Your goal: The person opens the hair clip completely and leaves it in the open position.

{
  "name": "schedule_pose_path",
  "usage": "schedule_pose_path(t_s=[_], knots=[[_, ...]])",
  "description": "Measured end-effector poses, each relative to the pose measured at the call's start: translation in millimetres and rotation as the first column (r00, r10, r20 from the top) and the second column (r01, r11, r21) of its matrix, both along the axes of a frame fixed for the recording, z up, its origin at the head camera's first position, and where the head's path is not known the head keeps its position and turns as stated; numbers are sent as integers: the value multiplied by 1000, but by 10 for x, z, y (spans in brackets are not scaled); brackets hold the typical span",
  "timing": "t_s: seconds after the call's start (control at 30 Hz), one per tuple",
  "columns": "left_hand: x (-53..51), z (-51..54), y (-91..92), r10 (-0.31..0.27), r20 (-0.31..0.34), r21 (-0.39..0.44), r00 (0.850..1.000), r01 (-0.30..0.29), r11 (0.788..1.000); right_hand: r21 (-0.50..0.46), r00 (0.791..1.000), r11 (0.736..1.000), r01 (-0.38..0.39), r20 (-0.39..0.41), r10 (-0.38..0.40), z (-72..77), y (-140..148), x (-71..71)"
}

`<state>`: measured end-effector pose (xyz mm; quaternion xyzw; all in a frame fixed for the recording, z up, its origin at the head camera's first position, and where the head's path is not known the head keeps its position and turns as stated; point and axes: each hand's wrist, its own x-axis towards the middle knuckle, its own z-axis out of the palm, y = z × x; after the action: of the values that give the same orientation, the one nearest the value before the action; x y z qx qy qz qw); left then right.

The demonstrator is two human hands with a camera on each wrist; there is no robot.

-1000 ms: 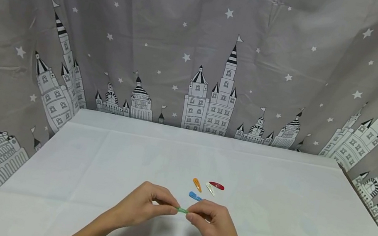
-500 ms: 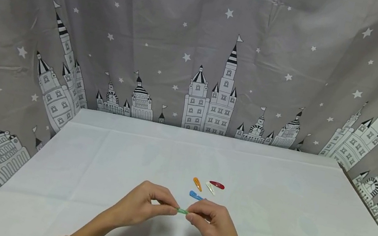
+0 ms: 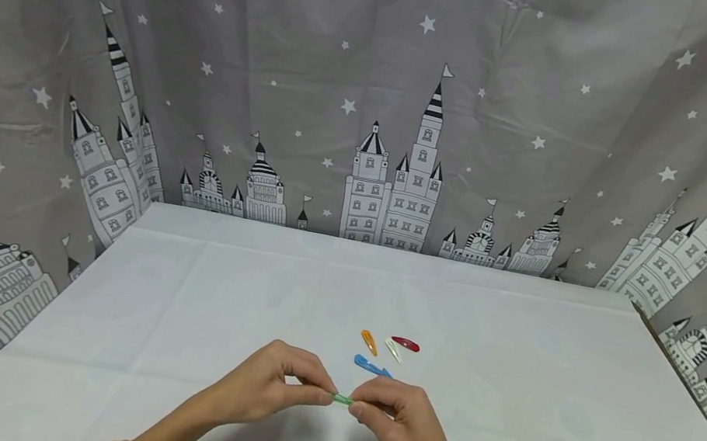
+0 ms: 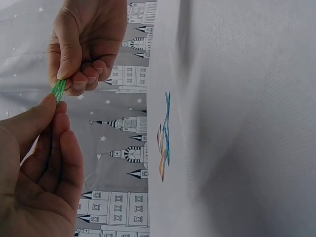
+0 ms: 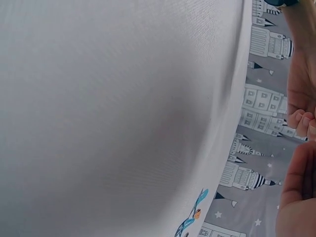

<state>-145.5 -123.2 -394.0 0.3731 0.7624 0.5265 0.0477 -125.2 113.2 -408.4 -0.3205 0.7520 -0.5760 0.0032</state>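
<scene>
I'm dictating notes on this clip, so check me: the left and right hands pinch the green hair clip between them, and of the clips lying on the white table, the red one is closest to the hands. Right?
Not quite: the blue clip is closest, as the head view shows; the red clip lies farther back on the white table. The left hand and right hand do pinch the green hair clip.

L hand (image 3: 266, 386) & R hand (image 3: 403, 428) face ea. other, just apart, thumbs (image 4: 35, 119) pinched vs. fingers (image 4: 72, 157). Forearms (image 3: 175, 426) angle in fr. below.
</scene>
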Motion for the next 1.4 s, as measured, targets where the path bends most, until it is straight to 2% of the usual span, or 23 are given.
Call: schedule_pose_path(t_s=[0.23, 0.43, 0.6, 0.83, 1.1, 1.4], knots=[[3, 2, 4, -16, 4, -4, 1000, 16, 1000, -10, 1000, 1000, -25, -11, 25, -10, 0, -3], [7, -13, 45, 50, 39, -22, 998, -50, 999, -14, 998, 999, 38, 41, -37, -18, 23, 14], [7, -8, 45, 112, 23, -29, 993, -111, 993, -9, 995, 998, 69, 72, -68, -6, 8, 11], [0, -45, 20, 140, -16, 12, 990, -139, 990, 7, 993, 998, 70, 97, -70, -3, -34, 18], [-12, -63, 1, 186, -14, -34, 982, -186, 982, 31, 981, 990, 139, 130, -142, 6, -75, 15], [-52, -82, -25, 191, -20, -60, 981, -192, 980, 19, 971, 978, 209, 113, -210, -27, -113, -5]])
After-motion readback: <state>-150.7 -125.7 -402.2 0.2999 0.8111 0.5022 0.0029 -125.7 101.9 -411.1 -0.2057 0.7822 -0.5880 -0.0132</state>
